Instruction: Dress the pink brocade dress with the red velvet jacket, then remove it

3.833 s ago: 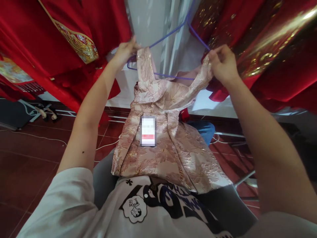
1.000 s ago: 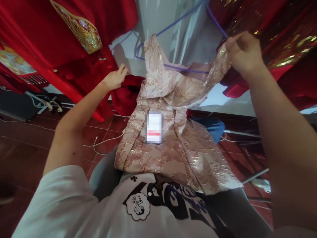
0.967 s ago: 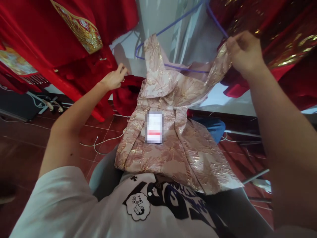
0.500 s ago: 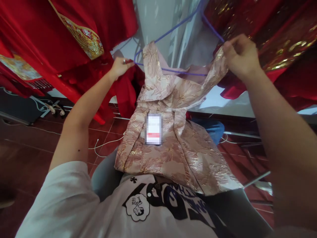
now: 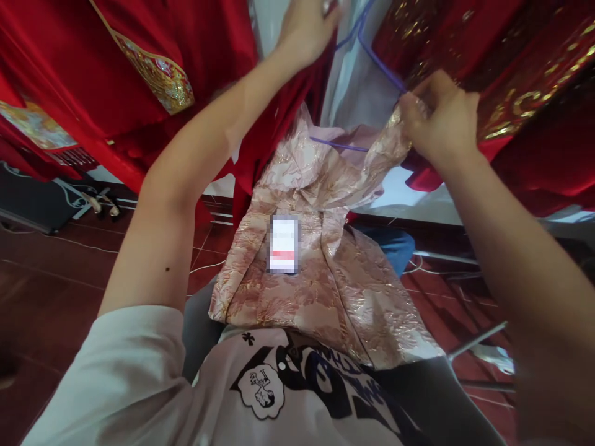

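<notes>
A pink and gold brocade dress (image 5: pixel 297 297) lies over the person's lap, with its straps raised toward a purple hanger (image 5: pixel 381 65). My right hand (image 5: pixel 439 121) is closed on the dress's right strap, right by the hanger's end. At the top of the view my left hand (image 5: pixel 309 31) is lifted beside red cloth and near the hanger; it is blurred, and what its curled fingers hold, if anything, is unclear. A lit phone (image 5: pixel 283 244) lies on the dress front, its screen pixelated.
Red garments (image 5: pixel 209 56) with gold embroidery hang at the left, and a sequined red one (image 5: pixel 525 68) hangs at the right. Shoes (image 5: pixel 106 204) stand at the left. Cables and a metal bar (image 5: pixel 478 339) are by the tiled floor (image 5: pixel 60 266).
My left hand has moved up and right from the hanger's left end, and red cloth has shifted right with it. My right hand has moved slightly left and down, still on the strap.
</notes>
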`<action>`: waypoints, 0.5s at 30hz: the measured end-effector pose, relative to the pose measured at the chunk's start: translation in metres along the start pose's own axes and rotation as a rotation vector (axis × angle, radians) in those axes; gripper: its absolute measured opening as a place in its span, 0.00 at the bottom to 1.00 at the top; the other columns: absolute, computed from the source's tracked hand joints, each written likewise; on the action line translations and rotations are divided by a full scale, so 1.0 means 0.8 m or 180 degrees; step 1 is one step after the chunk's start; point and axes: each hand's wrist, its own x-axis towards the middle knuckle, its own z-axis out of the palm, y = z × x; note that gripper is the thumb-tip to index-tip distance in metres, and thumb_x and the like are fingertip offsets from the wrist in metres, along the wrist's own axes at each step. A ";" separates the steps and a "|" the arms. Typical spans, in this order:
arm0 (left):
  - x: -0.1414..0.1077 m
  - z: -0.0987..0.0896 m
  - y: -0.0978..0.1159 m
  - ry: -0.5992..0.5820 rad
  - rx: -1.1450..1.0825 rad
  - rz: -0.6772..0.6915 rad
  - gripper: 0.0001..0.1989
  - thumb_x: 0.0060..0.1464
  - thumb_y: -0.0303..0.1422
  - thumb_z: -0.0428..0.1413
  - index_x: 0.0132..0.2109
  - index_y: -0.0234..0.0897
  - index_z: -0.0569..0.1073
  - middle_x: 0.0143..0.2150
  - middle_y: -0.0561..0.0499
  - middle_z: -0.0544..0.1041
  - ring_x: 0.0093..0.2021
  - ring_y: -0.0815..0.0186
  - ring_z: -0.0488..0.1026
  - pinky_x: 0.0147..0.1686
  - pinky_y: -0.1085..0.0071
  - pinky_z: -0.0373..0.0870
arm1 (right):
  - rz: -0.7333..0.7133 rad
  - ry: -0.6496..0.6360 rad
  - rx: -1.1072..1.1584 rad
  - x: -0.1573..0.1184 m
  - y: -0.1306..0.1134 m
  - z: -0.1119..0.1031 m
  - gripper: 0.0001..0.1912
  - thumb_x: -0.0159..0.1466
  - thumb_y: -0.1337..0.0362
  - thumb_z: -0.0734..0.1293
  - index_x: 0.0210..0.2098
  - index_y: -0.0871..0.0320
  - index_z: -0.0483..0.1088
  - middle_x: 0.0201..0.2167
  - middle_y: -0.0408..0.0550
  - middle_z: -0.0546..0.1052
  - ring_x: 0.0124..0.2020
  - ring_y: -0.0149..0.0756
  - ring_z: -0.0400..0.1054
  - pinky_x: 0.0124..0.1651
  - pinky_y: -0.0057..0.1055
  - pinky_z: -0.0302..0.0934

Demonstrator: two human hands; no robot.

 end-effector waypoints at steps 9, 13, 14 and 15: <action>-0.033 -0.053 -0.036 -0.1471 0.0509 0.0646 0.09 0.73 0.28 0.56 0.47 0.26 0.80 0.42 0.50 0.77 0.67 0.38 0.72 0.71 0.52 0.65 | 0.0433 -0.0597 -0.0081 0.068 -0.013 -0.030 0.23 0.73 0.55 0.73 0.24 0.55 0.70 0.23 0.46 0.73 0.48 0.54 0.81 0.68 0.65 0.65; -0.041 -0.049 -0.059 -0.1581 -0.0841 -0.0202 0.15 0.72 0.25 0.58 0.32 0.32 0.73 0.33 0.53 0.71 0.54 0.60 0.78 0.48 0.75 0.70 | 0.0960 -0.2331 0.0380 0.104 -0.003 -0.016 0.20 0.64 0.45 0.81 0.29 0.54 0.80 0.25 0.47 0.78 0.40 0.50 0.81 0.60 0.63 0.74; -0.042 -0.046 -0.063 -0.1594 -0.1067 -0.0315 0.15 0.71 0.23 0.59 0.32 0.32 0.73 0.31 0.53 0.71 0.48 0.64 0.79 0.41 0.76 0.68 | 0.0760 -0.2388 0.0573 0.108 0.000 -0.007 0.19 0.62 0.45 0.82 0.30 0.53 0.81 0.26 0.45 0.79 0.37 0.46 0.81 0.59 0.60 0.76; -0.043 -0.043 -0.066 -0.1606 -0.1237 -0.0361 0.14 0.70 0.22 0.60 0.32 0.32 0.74 0.29 0.54 0.70 0.42 0.67 0.78 0.37 0.76 0.66 | 0.0474 -0.2243 0.0797 0.111 0.001 0.004 0.18 0.61 0.46 0.83 0.30 0.52 0.81 0.26 0.43 0.79 0.34 0.43 0.80 0.57 0.58 0.77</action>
